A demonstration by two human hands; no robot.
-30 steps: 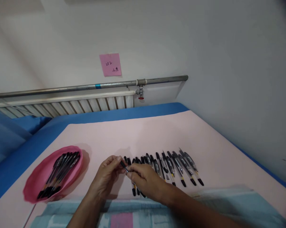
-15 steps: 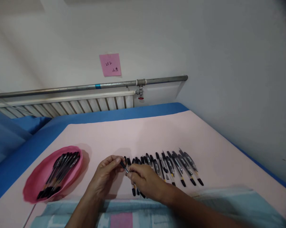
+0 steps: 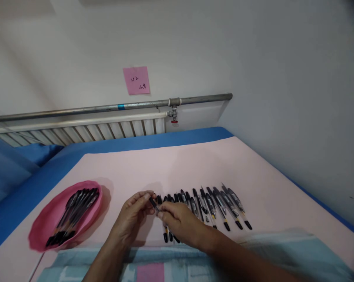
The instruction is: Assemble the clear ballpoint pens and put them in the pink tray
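Both hands meet over the pink surface, with a black pen (image 3: 154, 204) slanting between them. My left hand (image 3: 131, 214) pinches its upper, dark end between thumb and fingers. Lower down, my right hand (image 3: 181, 224) is closed around the barrel, hiding most of it. A row of pens (image 3: 209, 203) with clear barrels and black ends lies beside and partly under my right hand. Small loose parts are among them, too small to name surely. To the left, a pink scalloped tray (image 3: 37, 223) holds a bundle of black pens (image 3: 73, 213).
The pink sheet (image 3: 153, 164) covers a blue surface (image 3: 153, 140) that reaches the wall. Behind it are a white radiator (image 3: 100, 131), a metal pipe (image 3: 89, 109) and a red valve (image 3: 174, 121). Patterned light-blue cloth (image 3: 106, 256) lies along the near edge.
The shiny stretch of pen seen between my hands is now mostly covered by the dark part. My hands have barely shifted; the other pens and the tray stay in place.
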